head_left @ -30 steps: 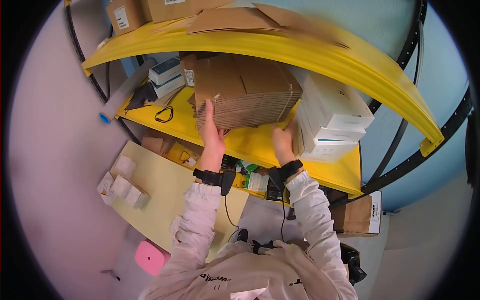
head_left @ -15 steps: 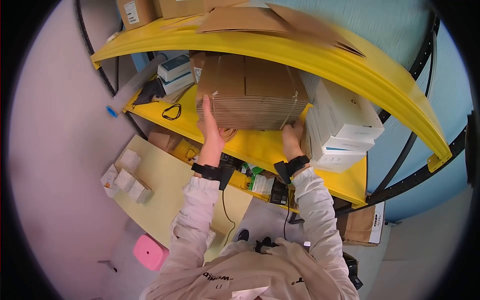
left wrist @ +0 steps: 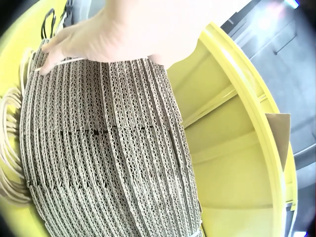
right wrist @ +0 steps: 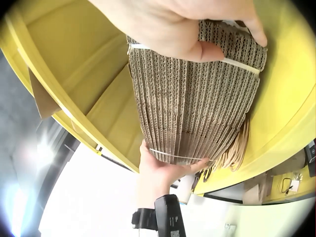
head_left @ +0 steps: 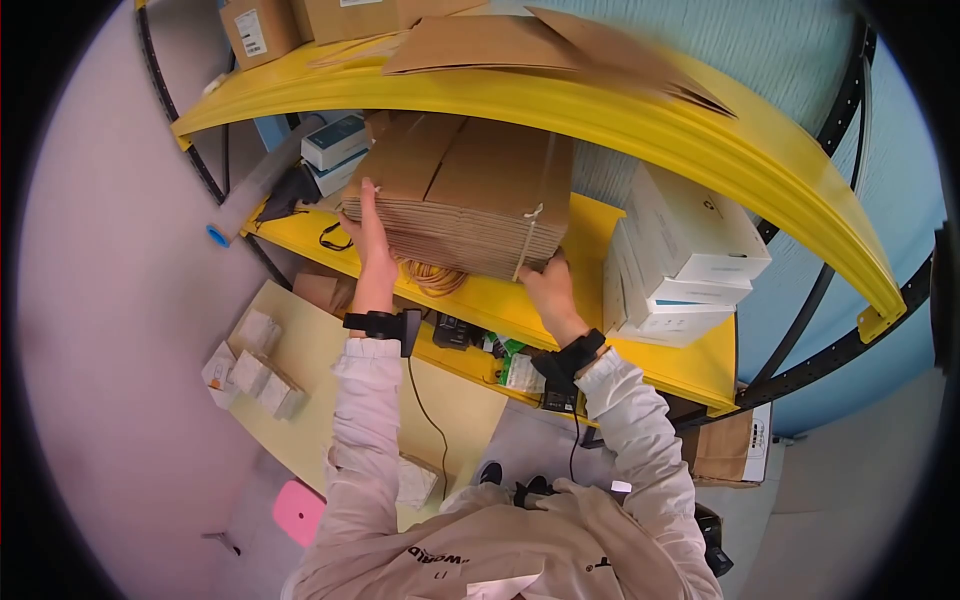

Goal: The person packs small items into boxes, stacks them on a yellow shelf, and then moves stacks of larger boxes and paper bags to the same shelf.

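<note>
A bundle of flattened cardboard boxes [head_left: 470, 165], tied with pale string near both ends, sits at an angle on the yellow shelf [head_left: 600, 215]. My left hand [head_left: 372, 245] grips its left end, thumb up near the top edge. At the lower right front corner, my right hand [head_left: 550, 292] holds the bundle. The right wrist view has that hand's thumb [right wrist: 210, 52] on the corrugated front face by the string. A coil of tan cord [head_left: 435, 278] lies beneath the front of the bundle, partly hidden by it.
White boxes [head_left: 690, 240] are stacked on the shelf to the right. Small boxes [head_left: 335, 145], a clear roll [head_left: 260, 185] and a black cable [head_left: 335, 237] are at the left. An upper yellow shelf [head_left: 540, 98] overhangs the bundle. Below left stands a pale table [head_left: 330, 340].
The bundle has shifted left, away from the white boxes, and turned so its right end comes nearer the front. Both hands moved left with it. More of the cord coil shows.
</note>
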Demonstrator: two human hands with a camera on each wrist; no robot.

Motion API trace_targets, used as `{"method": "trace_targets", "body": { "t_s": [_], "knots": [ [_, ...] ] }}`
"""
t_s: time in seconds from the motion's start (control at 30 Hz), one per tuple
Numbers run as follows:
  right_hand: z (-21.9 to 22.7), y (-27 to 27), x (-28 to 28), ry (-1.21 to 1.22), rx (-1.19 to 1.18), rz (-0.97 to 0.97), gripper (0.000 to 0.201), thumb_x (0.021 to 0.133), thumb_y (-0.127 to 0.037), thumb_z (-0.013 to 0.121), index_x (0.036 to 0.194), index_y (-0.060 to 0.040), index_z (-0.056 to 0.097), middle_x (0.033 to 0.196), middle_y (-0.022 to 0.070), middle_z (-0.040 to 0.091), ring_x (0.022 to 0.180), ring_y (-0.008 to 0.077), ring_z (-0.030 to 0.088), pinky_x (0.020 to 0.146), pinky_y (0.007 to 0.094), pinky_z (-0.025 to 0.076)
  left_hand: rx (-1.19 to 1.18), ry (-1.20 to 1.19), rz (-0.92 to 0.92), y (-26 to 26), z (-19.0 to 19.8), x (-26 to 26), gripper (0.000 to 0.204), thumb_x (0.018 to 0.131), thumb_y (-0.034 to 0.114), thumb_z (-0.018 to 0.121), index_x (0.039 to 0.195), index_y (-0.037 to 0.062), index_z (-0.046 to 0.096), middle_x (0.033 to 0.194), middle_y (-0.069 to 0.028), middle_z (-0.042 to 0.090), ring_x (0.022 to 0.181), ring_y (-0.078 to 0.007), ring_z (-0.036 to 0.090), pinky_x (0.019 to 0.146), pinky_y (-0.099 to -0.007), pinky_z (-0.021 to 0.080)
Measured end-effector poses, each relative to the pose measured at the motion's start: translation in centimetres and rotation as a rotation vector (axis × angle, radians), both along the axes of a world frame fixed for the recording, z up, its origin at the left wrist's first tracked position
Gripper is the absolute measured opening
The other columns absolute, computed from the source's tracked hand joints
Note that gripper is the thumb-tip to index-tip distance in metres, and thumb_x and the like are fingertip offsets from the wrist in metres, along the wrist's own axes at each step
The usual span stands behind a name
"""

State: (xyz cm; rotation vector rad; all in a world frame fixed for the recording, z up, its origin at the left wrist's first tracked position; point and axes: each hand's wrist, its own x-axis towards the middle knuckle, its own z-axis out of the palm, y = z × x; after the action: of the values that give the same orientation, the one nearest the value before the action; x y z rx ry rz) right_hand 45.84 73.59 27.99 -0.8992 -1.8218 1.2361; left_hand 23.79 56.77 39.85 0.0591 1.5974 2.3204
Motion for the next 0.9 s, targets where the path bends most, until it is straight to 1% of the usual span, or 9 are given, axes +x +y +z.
{"method": "trace_targets", "body": {
  "t_s": [0.17,0.3,0.37,0.5,0.57,0.63,0.7,0.8,0.9],
  "knots": [
    [2.1,-3.6,-0.2,-0.027,-0.014,0.021,0.074,0.088,-0.011,0.080,0.146,0.0102,0.040,0.136,0.0365,0.063,0.130,0.0523,0.063,0.110,0.0504,0.052,-0.030,0.013,-0.024,-0.7,-0.6,-2.2,0.142,0.080,0.080,0.079,0.178,0.0172,-0.003,0.177,-0.0209,0.024,0.156,-0.0386,0.034,0.115,-0.0639,0.033],
    [2.6,-5.1,-0.8,-0.038,-0.002,0.024,0.072,0.089,-0.009,0.079,0.145,0.0097,0.038,0.135,0.0369,0.064,0.128,0.0533,0.064,0.109,0.0508,0.052,0.034,0.010,-0.092,-1.0,-2.0,-5.0,0.141,0.081,0.081,0.078,0.178,0.0168,-0.002,0.179,-0.0190,0.022,0.157,-0.0376,0.032,0.118,-0.0631,0.029],
    [3.2,-5.8,-1.0,-0.087,-0.010,0.057,0.070,0.092,-0.007,0.077,0.149,0.0071,0.040,0.140,0.0276,0.066,0.132,0.0390,0.066,0.110,0.0416,0.053,0.067,0.035,-0.104,-0.8,-3.8,-6.7,0.140,0.082,0.081,0.077,0.177,0.0156,-0.002,0.179,-0.0186,0.021,0.159,-0.0372,0.030,0.120,-0.0627,0.027],
    [3.6,-6.8,-2.2,-0.085,-0.022,0.094,0.070,0.095,-0.011,0.077,0.150,0.0073,0.039,0.141,0.0282,0.065,0.130,0.0389,0.067,0.108,0.0427,0.054,0.111,0.092,-0.195,-0.6,-4.7,-6.9,0.136,0.086,0.080,0.074,0.177,0.0115,-0.001,0.180,-0.0172,0.017,0.164,-0.0364,0.022,0.129,-0.0612,0.018],
    [3.6,-7.1,-2.8,-0.026,0.011,0.128,0.064,0.091,-0.006,0.072,0.145,0.0084,0.040,0.132,0.0368,0.067,0.128,0.0527,0.065,0.107,0.0500,0.054,0.088,0.123,-0.227,-0.5,-4.7,-5.8,0.136,0.087,0.081,0.074,0.177,0.0109,0.000,0.180,-0.0163,0.017,0.164,-0.0364,0.022,0.129,-0.0609,0.018],
    [3.5,-7.0,-3.3,-0.015,-0.001,0.153,0.065,0.092,-0.006,0.070,0.146,0.0086,0.039,0.133,0.0374,0.066,0.128,0.0529,0.065,0.107,0.0499,0.054,0.066,0.151,-0.254,-0.5,-4.7,-5.5,0.135,0.087,0.081,0.073,0.177,0.0103,0.001,0.181,-0.0154,0.016,0.164,-0.0365,0.021,0.129,-0.0605,0.019],
    [3.1,-6.8,-3.7,-0.006,-0.013,0.173,0.065,0.092,-0.005,0.068,0.148,0.0089,0.038,0.134,0.0380,0.066,0.129,0.0532,0.064,0.108,0.0497,0.053,0.044,0.122,-0.210,-0.1,-5.6,-6.2,0.133,0.088,0.082,0.072,0.177,0.0124,0.002,0.181,-0.0139,0.017,0.162,-0.0357,0.025,0.126,-0.0598,0.023],
    [3.0,-6.5,-3.8,-0.009,0.032,0.192,0.067,0.092,-0.006,0.067,0.151,0.0091,0.037,0.134,0.0384,0.066,0.129,0.0540,0.064,0.108,0.0487,0.053,0.048,0.118,-0.234,-0.3,-5.9,-6.5,0.132,0.087,0.083,0.071,0.177,0.0144,0.002,0.181,-0.0135,0.017,0.161,-0.0355,0.026,0.124,-0.0602,0.025],
    [3.1,-6.2,-3.4,0.010,-0.044,0.233,0.071,0.092,-0.006,0.066,0.154,0.0088,0.036,0.140,0.0388,0.063,0.133,0.0528,0.062,0.113,0.0473,0.051,0.041,0.126,-0.226,-0.3,-5.7,-6.0,0.132,0.087,0.084,0.071,0.177,0.0162,0.002,0.181,-0.0138,0.017,0.162,-0.0356,0.024,0.125,-0.0616,0.023]
  ]
}}
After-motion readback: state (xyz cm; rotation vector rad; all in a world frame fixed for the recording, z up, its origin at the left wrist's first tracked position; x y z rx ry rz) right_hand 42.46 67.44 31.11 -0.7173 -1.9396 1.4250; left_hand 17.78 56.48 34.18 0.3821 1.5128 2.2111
